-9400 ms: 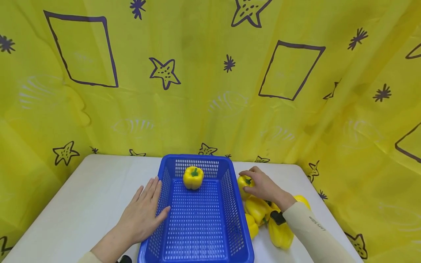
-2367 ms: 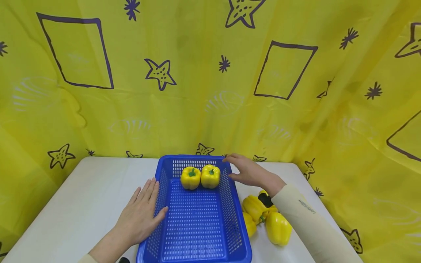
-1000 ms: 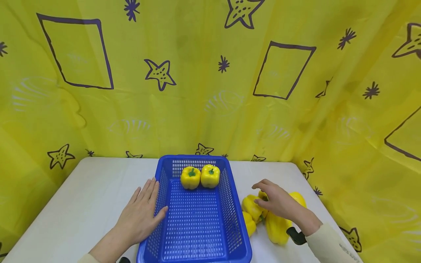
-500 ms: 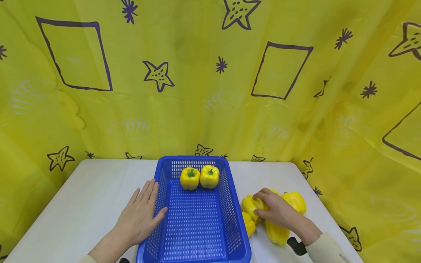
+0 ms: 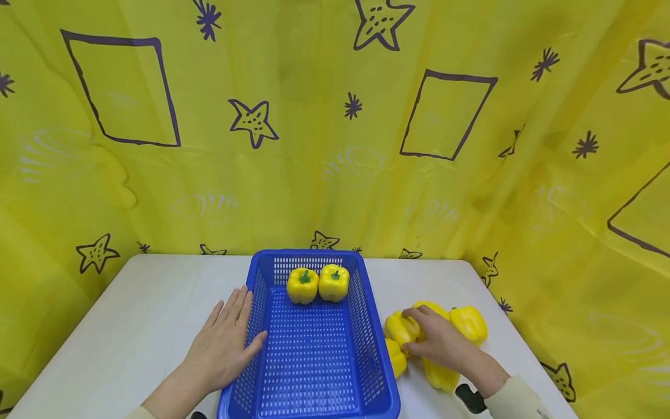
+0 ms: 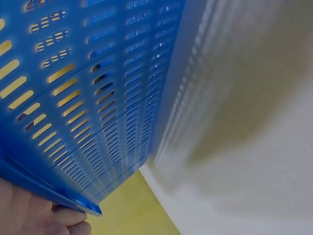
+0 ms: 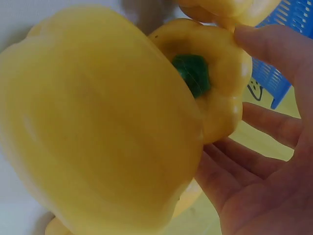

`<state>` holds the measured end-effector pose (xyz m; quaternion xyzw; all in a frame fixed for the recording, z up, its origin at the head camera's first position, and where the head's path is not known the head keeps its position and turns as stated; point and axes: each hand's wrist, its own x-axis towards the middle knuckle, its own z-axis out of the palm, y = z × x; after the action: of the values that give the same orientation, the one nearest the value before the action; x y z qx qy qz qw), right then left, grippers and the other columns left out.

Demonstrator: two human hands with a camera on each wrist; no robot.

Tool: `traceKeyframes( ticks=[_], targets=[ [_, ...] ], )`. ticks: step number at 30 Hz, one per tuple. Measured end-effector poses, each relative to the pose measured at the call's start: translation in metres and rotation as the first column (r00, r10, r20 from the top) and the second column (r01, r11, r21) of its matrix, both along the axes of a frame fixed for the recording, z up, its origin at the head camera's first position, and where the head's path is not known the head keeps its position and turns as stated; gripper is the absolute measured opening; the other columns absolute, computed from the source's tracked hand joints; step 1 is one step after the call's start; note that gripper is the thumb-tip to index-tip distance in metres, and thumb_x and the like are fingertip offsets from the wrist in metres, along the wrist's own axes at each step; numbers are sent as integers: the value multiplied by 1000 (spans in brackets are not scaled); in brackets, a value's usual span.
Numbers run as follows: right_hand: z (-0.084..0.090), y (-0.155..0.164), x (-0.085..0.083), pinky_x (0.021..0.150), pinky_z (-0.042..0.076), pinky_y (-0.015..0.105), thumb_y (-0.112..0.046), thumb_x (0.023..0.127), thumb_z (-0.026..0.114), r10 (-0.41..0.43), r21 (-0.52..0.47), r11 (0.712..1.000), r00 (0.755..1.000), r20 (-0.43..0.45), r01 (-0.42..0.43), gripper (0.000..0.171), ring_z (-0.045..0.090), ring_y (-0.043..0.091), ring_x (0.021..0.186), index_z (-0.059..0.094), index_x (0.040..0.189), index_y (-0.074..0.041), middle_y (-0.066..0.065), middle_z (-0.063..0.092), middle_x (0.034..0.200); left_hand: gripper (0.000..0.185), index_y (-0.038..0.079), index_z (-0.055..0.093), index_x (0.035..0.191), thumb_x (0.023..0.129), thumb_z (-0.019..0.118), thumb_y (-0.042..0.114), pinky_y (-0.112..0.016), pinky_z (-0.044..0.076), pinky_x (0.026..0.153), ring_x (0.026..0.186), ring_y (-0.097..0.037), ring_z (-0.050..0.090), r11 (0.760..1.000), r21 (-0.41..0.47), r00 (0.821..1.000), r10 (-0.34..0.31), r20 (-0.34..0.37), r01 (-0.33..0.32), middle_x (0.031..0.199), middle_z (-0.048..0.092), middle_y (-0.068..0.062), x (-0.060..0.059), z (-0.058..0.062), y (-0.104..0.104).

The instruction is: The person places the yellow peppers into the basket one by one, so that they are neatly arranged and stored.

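A blue slotted basket [image 5: 366,326] stands mid-table with two yellow peppers [image 5: 317,284] side by side at its far end. My left hand [image 5: 230,334] lies flat on the table against the basket's left wall [image 6: 98,98], thumb at the rim. Right of the basket lies a pile of yellow peppers. My right hand [image 5: 419,333] curls round the pepper nearest the basket [image 5: 399,327]. In the right wrist view that pepper [image 7: 215,83] shows its green stem between thumb and fingers, behind a larger pepper [image 7: 98,127].
More loose peppers lie around my right hand: one at the far right [image 5: 469,323], one under the wrist [image 5: 437,375], one by the basket wall [image 5: 396,359]. The white table [image 5: 146,302] ends near the pile's right. A yellow patterned curtain [image 5: 335,128] hangs behind.
A second pepper now sits in the basket. My right hand came back from the basket's far corner to the pile and closed its fingers round the nearest pepper. The left hand stayed put.
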<state>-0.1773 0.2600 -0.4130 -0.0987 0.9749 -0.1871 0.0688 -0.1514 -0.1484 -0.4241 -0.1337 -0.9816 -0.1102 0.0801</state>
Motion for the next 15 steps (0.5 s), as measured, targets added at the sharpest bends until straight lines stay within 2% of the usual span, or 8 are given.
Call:
traceKeyframes(
  ticks=[5, 11, 15],
  targets=[
    [-3, -1, 0, 97, 54, 48, -31, 78, 84, 15, 5, 1000, 1000, -2, -15, 57, 59, 18, 103, 60, 128, -18, 6, 59, 125, 80, -6, 28, 153, 98, 50, 48, -60, 19, 121, 150, -42, 23, 1000, 3, 1000, -3, -2, 3, 161, 26, -24, 0, -1, 0],
    [-3, -4, -4, 97, 55, 44, -23, 78, 84, 13, -18, 1000, 1000, -10, -13, 61, 58, 16, 101, 56, 131, -11, 7, 60, 126, 80, -6, 28, 153, 98, 51, 48, -60, 19, 122, 150, -42, 23, 1000, 1, 1000, -4, -3, 4, 161, 27, -24, 0, -1, 0],
    [0, -7, -8, 90, 55, 38, -21, 78, 82, 2, -21, 1000, 1000, 10, -1, 57, 56, 14, 93, 56, 127, -8, 5, 62, 116, 81, -5, 28, 153, 98, 51, 49, -60, 19, 122, 150, -42, 23, 1000, 3, 1000, -4, -2, 4, 161, 26, -24, 0, -1, 0]
  ],
)
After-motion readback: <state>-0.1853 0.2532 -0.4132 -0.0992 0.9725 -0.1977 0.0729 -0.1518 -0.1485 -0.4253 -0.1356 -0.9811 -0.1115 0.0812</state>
